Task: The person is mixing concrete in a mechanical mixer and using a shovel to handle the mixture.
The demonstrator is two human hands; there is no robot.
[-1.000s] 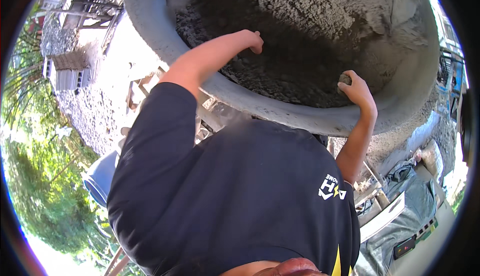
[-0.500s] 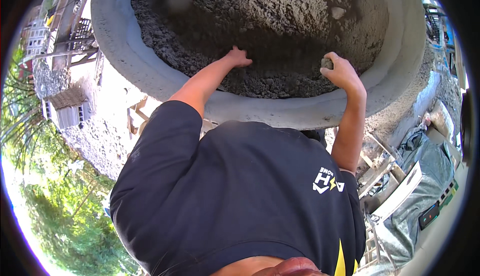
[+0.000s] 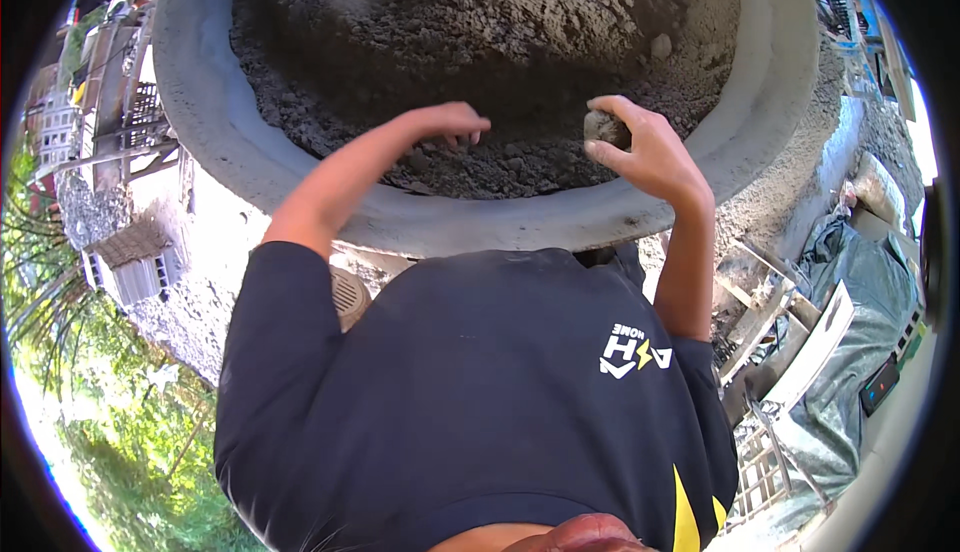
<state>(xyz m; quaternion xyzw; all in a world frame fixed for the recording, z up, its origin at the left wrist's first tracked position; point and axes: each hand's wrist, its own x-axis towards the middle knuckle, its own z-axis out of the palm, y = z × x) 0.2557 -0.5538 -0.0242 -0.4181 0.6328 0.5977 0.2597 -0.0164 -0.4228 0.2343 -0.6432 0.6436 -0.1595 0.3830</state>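
A wide round concrete basin (image 3: 190, 82) with a thick pale rim stands in front of me, holding loose grey-brown gravelly soil (image 3: 470, 12). Over its near right part, my right hand (image 3: 650, 152) grips a rough grey lump, like a stone (image 3: 606, 130), between thumb and fingers. My left hand (image 3: 455, 122) hovers over the soil near the middle, back upward, with its fingers curled down and bunched. Whether anything is inside those fingers is hidden. The two hands are apart.
A paler stone (image 3: 661, 46) lies on the soil at the right. Outside the basin, wooden boards (image 3: 755, 337) and a dark green tarp (image 3: 850, 312) are at the right. At the left are a small roofed block structure (image 3: 130, 252) and leafy plants (image 3: 130, 432).
My left hand has drawn up from the soil, its fingers now curled. My right hand, still gripping the lump, has come nearer the left. The whole view has shifted slightly.
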